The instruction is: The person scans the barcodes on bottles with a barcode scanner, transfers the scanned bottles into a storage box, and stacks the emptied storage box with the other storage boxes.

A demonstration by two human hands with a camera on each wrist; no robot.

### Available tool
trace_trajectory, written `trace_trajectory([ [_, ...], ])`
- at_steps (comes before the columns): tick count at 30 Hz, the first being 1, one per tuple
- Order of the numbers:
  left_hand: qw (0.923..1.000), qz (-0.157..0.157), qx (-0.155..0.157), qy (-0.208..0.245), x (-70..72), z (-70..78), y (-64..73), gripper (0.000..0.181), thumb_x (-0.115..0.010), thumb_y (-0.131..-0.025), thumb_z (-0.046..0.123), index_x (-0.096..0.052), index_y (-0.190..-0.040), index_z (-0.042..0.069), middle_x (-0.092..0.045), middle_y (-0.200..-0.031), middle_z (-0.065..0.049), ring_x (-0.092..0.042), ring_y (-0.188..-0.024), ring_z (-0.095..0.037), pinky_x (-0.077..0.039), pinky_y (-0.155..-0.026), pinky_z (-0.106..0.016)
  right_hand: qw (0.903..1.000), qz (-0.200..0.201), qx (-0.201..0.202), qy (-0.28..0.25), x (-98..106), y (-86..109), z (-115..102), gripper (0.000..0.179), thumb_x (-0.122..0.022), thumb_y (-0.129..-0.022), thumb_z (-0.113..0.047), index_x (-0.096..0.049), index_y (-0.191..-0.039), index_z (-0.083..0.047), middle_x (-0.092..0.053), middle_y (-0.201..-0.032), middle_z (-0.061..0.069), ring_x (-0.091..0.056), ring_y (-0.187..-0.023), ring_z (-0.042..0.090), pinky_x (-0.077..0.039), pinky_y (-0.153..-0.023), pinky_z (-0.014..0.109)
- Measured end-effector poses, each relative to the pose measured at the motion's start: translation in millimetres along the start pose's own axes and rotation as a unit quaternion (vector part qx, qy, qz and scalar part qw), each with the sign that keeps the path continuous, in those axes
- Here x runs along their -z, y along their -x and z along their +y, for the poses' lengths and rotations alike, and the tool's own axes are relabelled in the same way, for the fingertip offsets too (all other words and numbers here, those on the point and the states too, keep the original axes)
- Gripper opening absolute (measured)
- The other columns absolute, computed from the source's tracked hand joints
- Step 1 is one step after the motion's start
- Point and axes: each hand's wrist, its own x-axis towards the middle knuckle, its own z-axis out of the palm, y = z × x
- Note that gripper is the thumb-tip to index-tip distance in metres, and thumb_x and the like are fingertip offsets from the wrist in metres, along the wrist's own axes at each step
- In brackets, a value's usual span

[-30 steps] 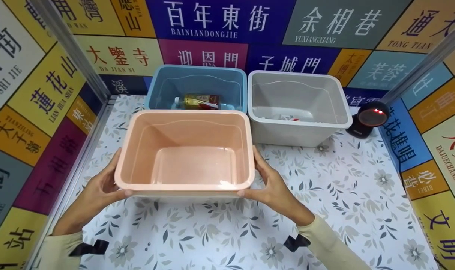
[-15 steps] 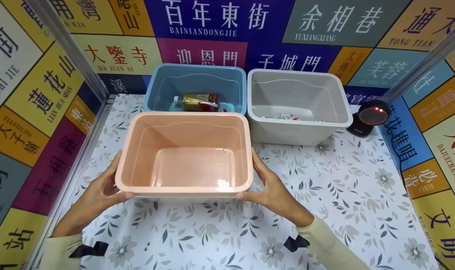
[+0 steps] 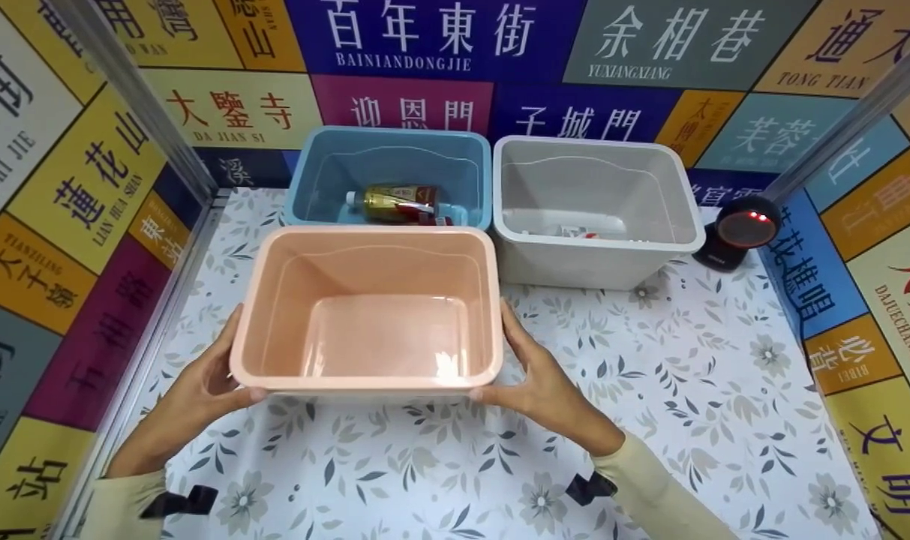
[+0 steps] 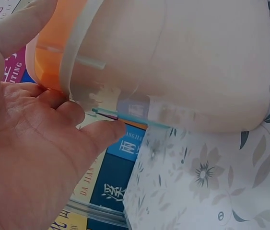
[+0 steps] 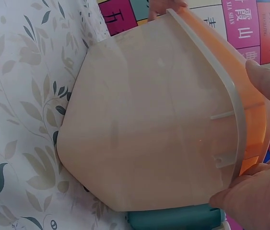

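A peach plastic bin [image 3: 372, 262] stands in the middle of the head view, its inside bare. My left hand [image 3: 199, 386] grips the left side of its rim, thumb on the front left corner and fingers under the lip. On the opposite side my right hand [image 3: 541, 382] holds the rim the same way, thumb at the front right corner. The left wrist view shows fingers of that hand [image 4: 34, 143] beneath the lip beside the bin's outer wall [image 4: 182, 62]. In the right wrist view, the bin's base meets the floral tabletop.
Directly behind stands a blue bin [image 3: 295, 184] with a gold-labelled bottle [image 3: 394, 202] lying inside. A grey bin [image 3: 590, 262] beside it holds small white and red items. A black scanner [image 3: 736, 232] with red lights is at the right. Printed panels enclose the back and sides.
Both hands have drawn the peach bin slightly toward me, away from the blue bin. More of the bottle in the blue bin shows. The grip looks the same.
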Motion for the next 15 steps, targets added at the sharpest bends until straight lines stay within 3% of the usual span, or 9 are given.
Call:
trace_trajectory([
  [5,1.0,0.002,0.002,0.0,-0.3,-0.9,-0.2,0.111,-0.069,-0.102,-0.011,-0.004,-0.178,0.037,0.003,-0.186,-0.004,-0.019,-0.167,-0.025,-0.042,-0.118,-0.022,0.9997,0.005,-0.008,0.023,1,0.1,-1,0.13,-0.097,-0.087,-0.018,-0.006,-0.179,-0.019,0.001,-0.185,-0.003,-0.003,-0.169,0.023,-0.014,-0.134,0.051],
  [10,0.9997,0.012,0.018,0.007,-3.3,0.2,1.6,0.104,-0.066,-0.105,-0.005,-0.004,-0.178,0.037,-0.001,-0.186,-0.007,-0.019,-0.166,-0.036,-0.046,-0.116,-0.025,0.9985,-0.002,-0.016,0.052,4,2.3,-2,0.13,-0.097,-0.087,-0.023,-0.005,-0.179,-0.025,0.0,-0.185,-0.004,-0.004,-0.169,0.026,-0.012,-0.132,0.063],
  [15,0.9985,0.048,0.01,-0.027,-7.2,6.9,0.8,0.093,-0.061,-0.11,0.001,-0.004,-0.178,0.029,-0.004,-0.186,-0.008,-0.016,-0.166,-0.041,-0.042,-0.117,-0.02,0.9978,-0.004,-0.019,0.064,12,5.5,-1,0.118,-0.091,-0.093,-0.024,-0.01,-0.179,-0.023,-0.006,-0.185,0.001,-0.007,-0.169,0.031,-0.012,-0.131,0.066],
])
